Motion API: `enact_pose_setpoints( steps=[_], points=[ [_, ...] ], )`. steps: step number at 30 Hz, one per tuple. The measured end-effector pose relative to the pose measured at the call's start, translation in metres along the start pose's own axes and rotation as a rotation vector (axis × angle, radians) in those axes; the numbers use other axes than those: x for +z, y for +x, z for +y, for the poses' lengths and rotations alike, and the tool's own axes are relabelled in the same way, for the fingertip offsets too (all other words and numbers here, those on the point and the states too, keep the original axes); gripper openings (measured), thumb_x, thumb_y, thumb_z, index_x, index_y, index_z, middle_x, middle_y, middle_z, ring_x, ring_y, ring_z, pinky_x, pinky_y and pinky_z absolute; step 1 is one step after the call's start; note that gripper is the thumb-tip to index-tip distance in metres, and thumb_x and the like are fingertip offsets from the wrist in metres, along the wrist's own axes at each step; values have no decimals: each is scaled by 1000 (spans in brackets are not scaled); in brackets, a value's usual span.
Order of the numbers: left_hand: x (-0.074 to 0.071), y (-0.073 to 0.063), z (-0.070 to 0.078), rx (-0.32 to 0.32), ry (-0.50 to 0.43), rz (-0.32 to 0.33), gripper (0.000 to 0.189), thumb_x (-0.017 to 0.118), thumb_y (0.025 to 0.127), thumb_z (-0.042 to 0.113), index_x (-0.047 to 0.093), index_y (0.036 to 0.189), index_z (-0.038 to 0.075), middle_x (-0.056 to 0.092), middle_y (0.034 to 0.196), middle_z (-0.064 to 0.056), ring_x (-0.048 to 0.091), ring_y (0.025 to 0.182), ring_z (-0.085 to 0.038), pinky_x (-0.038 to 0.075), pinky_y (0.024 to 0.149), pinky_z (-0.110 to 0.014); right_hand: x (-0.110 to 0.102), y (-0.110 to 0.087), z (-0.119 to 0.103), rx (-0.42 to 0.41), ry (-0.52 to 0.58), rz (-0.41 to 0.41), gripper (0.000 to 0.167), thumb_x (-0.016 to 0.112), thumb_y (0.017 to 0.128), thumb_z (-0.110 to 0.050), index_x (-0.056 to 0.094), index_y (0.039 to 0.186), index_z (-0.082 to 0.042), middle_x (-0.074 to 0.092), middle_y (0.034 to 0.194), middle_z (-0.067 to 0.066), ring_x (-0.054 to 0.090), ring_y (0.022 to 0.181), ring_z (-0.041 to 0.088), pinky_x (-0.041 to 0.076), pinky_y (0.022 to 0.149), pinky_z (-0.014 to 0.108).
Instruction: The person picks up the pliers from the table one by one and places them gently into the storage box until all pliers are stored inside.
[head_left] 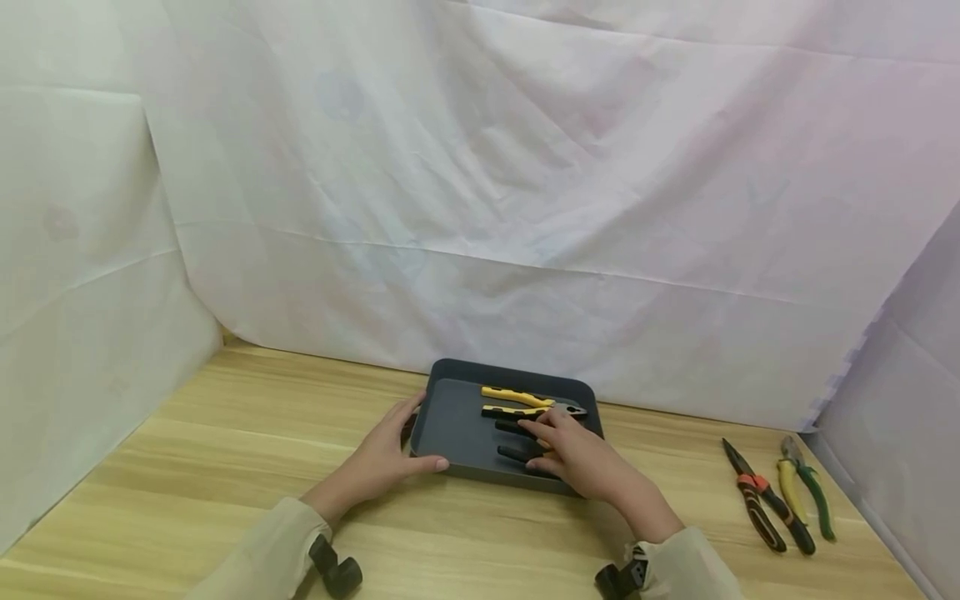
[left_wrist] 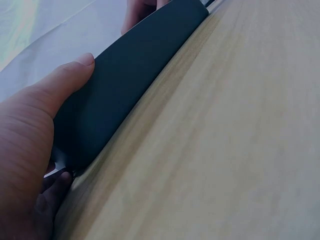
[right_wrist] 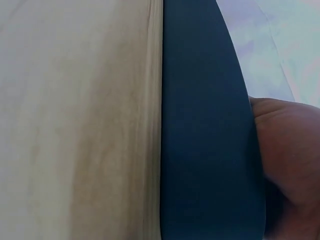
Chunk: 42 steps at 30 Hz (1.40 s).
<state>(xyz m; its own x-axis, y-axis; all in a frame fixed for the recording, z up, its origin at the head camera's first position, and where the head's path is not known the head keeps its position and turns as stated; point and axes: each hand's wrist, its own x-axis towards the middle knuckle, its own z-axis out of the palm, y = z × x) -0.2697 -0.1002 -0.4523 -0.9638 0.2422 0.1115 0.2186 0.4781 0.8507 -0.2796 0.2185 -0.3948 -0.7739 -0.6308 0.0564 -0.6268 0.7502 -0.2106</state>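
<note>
A dark grey rectangular tray (head_left: 457,425) stands on the wooden table near the back cloth. My left hand (head_left: 382,450) holds its left front corner, thumb on the front rim and fingers along the left side; the left wrist view shows that thumb against the tray's front wall (left_wrist: 125,75). Inside the tray lie yellow-and-black pliers (head_left: 517,395), handles to the left. In front of them is a black-handled tool, apparently pliers (head_left: 516,454), gripped by my right hand (head_left: 588,458), which hides its head. The right wrist view shows part of the right hand (right_wrist: 292,150) behind the tray wall.
At the table's right lie long-nose pliers (head_left: 752,492) with red-and-black handles, beside pliers with one yellow and one green handle (head_left: 817,500). White cloth (head_left: 525,208) hangs behind the table and at both sides. Each wrist carries a small black camera (head_left: 335,569).
</note>
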Motion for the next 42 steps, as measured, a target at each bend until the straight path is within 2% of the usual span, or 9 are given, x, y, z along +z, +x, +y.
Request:
enact_pose_setpoints(
  steps=[8,15,29,38,42],
  points=[
    [2,0,2,4,-19,-5,112,87,76,47,24,162,13,31,164,-15,42,146,-37,39,118,-54,-1,4,2,5,-35,-40,58,71,94,-28,54,147,-11,57,121,7,54,93,12,49,70,26],
    [4,1,1,4,-17,-3,112,87,76,49,25,162,14,31,164,-15,42,146,-37,39,118,-55,-1,5,6,5,-6,-71,57,69,96,-28,53,148,-11,57,124,8,55,97,15,50,73,29],
    [4,1,2,0,-20,-2,112,88,75,47,25,162,13,31,164,-16,42,146,-37,39,118,-55,1,11,11,18,-24,-53,56,70,95,-28,54,147,-11,59,123,8,56,96,14,51,74,30],
    [1,1,1,-4,-4,-2,110,87,77,46,24,162,15,30,165,-15,41,147,-38,38,118,-57,1,13,7,61,20,-61,56,70,96,-29,54,146,-12,57,129,11,58,108,22,54,86,43],
    [-1,0,0,-2,4,0,110,86,77,47,24,162,15,30,165,-16,40,147,-38,37,118,-58,-1,15,6,92,59,-72,56,69,96,-34,54,146,-12,56,137,16,59,120,31,54,96,50]
  ],
)
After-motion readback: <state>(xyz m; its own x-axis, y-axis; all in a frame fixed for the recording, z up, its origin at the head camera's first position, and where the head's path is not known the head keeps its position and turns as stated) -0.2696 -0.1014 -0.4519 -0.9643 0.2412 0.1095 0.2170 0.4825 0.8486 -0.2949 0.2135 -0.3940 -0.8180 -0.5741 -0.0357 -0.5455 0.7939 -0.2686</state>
